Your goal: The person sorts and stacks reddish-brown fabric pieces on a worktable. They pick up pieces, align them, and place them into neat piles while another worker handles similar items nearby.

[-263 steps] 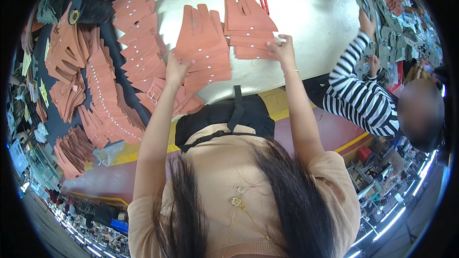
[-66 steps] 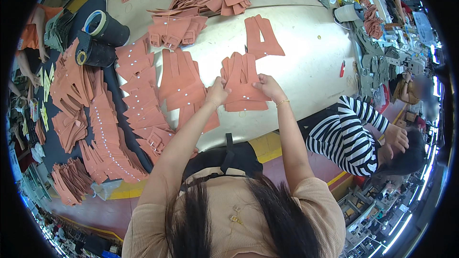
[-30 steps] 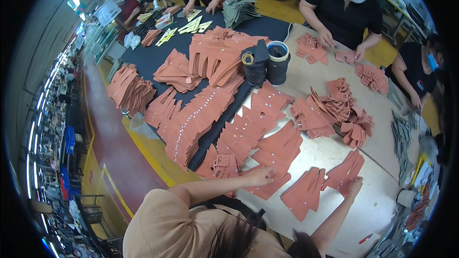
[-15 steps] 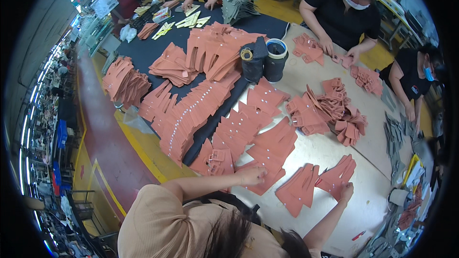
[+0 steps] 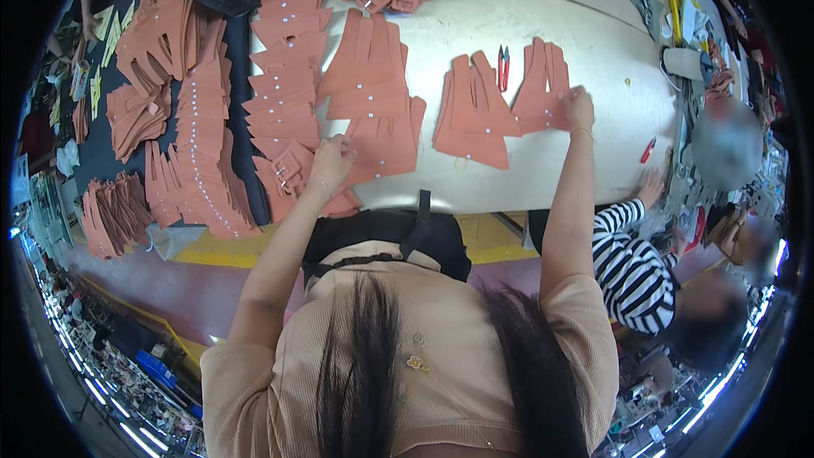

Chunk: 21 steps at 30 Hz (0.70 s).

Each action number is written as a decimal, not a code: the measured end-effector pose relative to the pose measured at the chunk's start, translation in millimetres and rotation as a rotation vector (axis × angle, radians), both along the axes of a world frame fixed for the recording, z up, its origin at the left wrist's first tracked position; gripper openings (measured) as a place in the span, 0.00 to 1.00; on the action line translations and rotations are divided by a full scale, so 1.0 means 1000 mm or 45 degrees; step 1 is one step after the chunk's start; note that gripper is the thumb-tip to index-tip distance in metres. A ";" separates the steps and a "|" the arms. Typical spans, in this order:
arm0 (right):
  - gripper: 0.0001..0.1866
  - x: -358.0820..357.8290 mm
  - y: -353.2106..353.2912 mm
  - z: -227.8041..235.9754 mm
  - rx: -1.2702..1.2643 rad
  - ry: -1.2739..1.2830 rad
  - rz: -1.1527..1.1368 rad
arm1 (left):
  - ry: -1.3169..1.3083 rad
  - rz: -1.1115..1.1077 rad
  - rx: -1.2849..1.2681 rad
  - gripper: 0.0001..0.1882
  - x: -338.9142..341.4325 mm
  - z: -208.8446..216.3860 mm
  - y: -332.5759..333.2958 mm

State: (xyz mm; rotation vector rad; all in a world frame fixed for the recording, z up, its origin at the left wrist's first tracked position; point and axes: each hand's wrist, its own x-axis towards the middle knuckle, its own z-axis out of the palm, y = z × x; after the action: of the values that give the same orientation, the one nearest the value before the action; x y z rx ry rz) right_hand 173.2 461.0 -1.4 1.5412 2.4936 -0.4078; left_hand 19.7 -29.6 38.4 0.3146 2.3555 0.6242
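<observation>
Left hand [image 5: 329,163] pinching terracotta cut piece [image 5: 381,140]; right hand [image 5: 579,107] flat, fingers spread, on rightmost stack [image 5: 543,89]; pale counter [image 5: 610,59].

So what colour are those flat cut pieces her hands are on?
Terracotta orange, dotted with small pale stickers; the cut pieces show best in the head view.

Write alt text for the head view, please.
A person leans over a pale table, left hand on a stack of orange cut pieces, right hand on another stack. Red snips lie between stacks; a person in a striped sleeve sits at the right.
</observation>
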 end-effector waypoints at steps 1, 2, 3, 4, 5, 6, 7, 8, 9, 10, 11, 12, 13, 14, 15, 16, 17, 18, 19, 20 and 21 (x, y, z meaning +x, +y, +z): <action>0.19 0.000 -0.013 0.005 0.150 0.041 0.045 | -0.041 0.031 -0.022 0.16 0.000 -0.001 0.000; 0.20 -0.002 -0.022 0.010 0.301 0.051 0.069 | -0.031 0.016 -0.026 0.16 0.001 -0.002 -0.001; 0.21 -0.004 -0.031 0.014 0.483 0.086 0.131 | -0.027 0.020 -0.023 0.16 0.002 -0.003 -0.001; 0.21 -0.004 -0.043 0.015 0.464 0.108 0.128 | -0.024 0.025 -0.016 0.15 0.003 -0.005 -0.001; 0.21 -0.002 -0.054 0.016 0.475 0.157 0.160 | -0.022 0.021 -0.013 0.16 0.003 -0.007 -0.001; 0.21 -0.002 -0.063 0.016 0.501 0.210 0.204 | -0.020 0.018 -0.008 0.17 0.003 -0.009 -0.001; 0.16 0.003 -0.077 0.015 0.471 0.308 0.260 | -0.008 0.016 0.001 0.17 0.004 -0.010 -0.002; 0.14 0.008 -0.091 0.013 0.413 0.408 0.313 | 0.030 0.013 -0.025 0.18 0.005 -0.011 -0.002; 0.12 0.013 -0.103 0.011 0.344 0.470 0.340 | 0.075 0.009 -0.042 0.19 0.006 -0.012 -0.002; 0.11 0.020 -0.117 0.008 0.320 0.571 0.361 | 0.125 -0.004 -0.043 0.20 0.007 -0.014 0.000; 0.10 0.029 -0.134 0.004 0.254 0.598 0.314 | 0.105 -0.005 -0.044 0.21 0.008 -0.015 0.001; 0.10 0.038 -0.148 0.003 0.160 0.568 0.272 | 0.094 -0.009 -0.033 0.22 0.007 -0.016 0.002; 0.09 0.046 -0.161 0.003 0.076 0.543 0.234 | 0.084 -0.013 -0.026 0.23 0.007 -0.017 0.002; 0.10 0.052 -0.174 0.002 -0.012 0.519 0.175 | 0.073 -0.028 -0.050 0.23 0.006 -0.018 0.003; 0.10 0.056 -0.185 0.003 -0.081 0.524 0.134 | 0.067 -0.041 -0.075 0.23 0.004 -0.020 0.003; 0.11 0.059 -0.195 0.004 -0.089 0.576 0.123 | 0.073 -0.048 -0.107 0.23 0.003 -0.021 0.004; 0.11 0.062 -0.205 0.006 -0.097 0.644 0.117 | 0.065 -0.056 -0.108 0.23 0.002 -0.023 0.004; 0.12 0.063 -0.214 0.008 -0.134 0.691 0.082 | 0.068 -0.057 -0.115 0.23 0.001 -0.025 0.004; 0.15 0.065 -0.219 0.011 -0.069 0.621 0.142 | 0.073 -0.056 -0.123 0.23 0.001 -0.026 0.004; 0.16 0.064 -0.224 0.013 -0.030 0.594 0.147 | 0.118 -0.060 -0.109 0.22 0.001 -0.028 0.004; 0.17 0.063 -0.228 0.015 -0.001 0.560 0.144 | 0.162 -0.064 -0.096 0.22 0.001 -0.029 0.003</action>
State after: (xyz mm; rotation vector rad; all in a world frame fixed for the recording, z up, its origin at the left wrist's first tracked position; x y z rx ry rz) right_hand 236.2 232.6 13.8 1.4249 2.8825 -0.8054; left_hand 21.0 -26.1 9.2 0.3883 2.4777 0.5035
